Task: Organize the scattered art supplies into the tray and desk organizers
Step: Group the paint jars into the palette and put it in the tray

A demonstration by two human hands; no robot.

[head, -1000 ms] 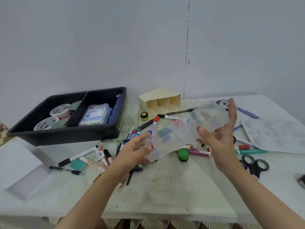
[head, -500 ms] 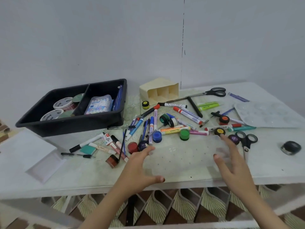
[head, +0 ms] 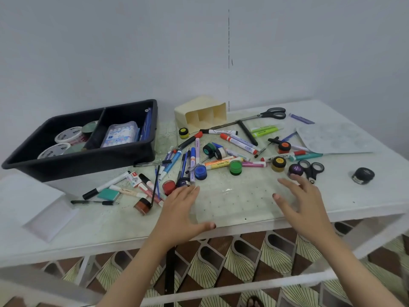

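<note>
A clear dotted plastic sheet (head: 236, 200) lies flat at the table's front edge. My left hand (head: 181, 209) rests on its left edge with fingers straight and thumb at the front rim. My right hand (head: 303, 200) hovers spread over its right edge. Beyond them lie scattered markers and pens (head: 239, 142), small paint pots (head: 235, 167) and small scissors (head: 312, 169). The black tray (head: 88, 161) at the left holds tape rolls (head: 68, 135) and a clear case (head: 120, 134). A cream desk organizer (head: 199, 114) lies on its side at the back.
Large scissors (head: 270, 114) and a clear paint palette (head: 332, 138) sit at the back right. A black pot (head: 363, 175) stands alone at the right. White paper and a box lid (head: 44, 216) lie at the left. The table edge runs just below my hands.
The clear plastic sheet was held up between both hands and now lies flat on the table. Both hands have opened over its edges, and my view has tilted down.
</note>
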